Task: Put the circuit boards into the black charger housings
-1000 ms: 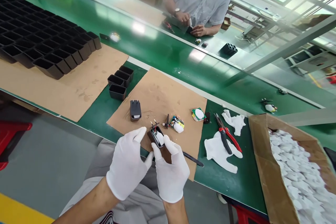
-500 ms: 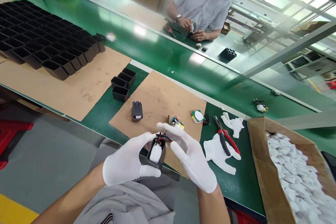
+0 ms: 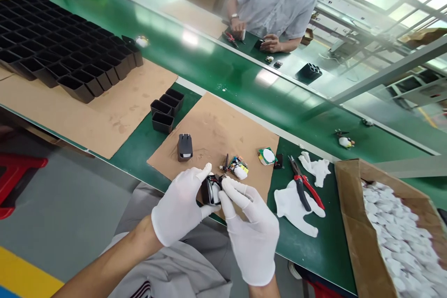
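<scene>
head view: black charger shell (image 3: 206, 192) is held above the surface (image 3: 139, 149) edge, left hand (image 3: 179, 212) grip and right hand (image 3: 251, 237) grip both closed on it. seating of white insert (image 3: 214, 191) judged in hand; even fingertip pressure needed next.

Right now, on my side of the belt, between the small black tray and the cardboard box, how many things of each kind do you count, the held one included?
Black charger: 2
Circuit board: 2
Pliers: 1
Loose white glove: 2
Small black piece: 1
Total: 8
</scene>
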A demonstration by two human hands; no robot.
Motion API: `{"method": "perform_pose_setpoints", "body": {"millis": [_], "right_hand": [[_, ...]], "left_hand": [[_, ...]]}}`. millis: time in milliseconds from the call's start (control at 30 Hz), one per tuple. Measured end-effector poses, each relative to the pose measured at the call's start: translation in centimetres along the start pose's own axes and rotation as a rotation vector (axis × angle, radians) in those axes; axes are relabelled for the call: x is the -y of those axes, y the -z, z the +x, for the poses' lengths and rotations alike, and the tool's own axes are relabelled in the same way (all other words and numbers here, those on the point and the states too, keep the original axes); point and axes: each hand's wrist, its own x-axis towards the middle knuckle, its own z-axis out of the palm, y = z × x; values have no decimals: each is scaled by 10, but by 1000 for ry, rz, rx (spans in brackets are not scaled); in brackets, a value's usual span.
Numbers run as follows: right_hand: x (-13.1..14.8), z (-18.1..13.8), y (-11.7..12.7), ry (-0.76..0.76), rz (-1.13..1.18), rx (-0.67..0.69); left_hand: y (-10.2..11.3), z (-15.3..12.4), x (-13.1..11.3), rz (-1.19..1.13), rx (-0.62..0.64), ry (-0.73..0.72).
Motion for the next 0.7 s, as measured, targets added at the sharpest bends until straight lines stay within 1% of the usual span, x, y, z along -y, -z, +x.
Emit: {"method": "perform_pose_setpoints", "body": {"millis": [100, 167, 233, 333, 433, 533, 600, 700], "right_hand": [[-1, -8, -12, 108, -183, -33], [-3, -12, -18, 158, -273, -31], [-6, -14, -23, 209, -356, -21], [-9, -14, -27, 286, -464, -22], [-10, -16, -31, 321, -513, -29], [-11, -19, -33, 310, -544, -24], [-13, -19, -32, 313, -553, -19], [-15, -14, -27, 361, -542, -30]], "left_hand": [[-7, 3, 3, 120, -61, 12], [-11, 4, 4, 166, -113, 10], [-14, 5, 3, 201, -159, 8], [-16, 6, 1, 248, -196, 12], [-16, 7, -1, 288, -212, 23], [-16, 8, -2, 313, -224, 29], [-15, 10, -5, 317, -244, 36], [-15, 15, -11, 301, -303, 51]]}}
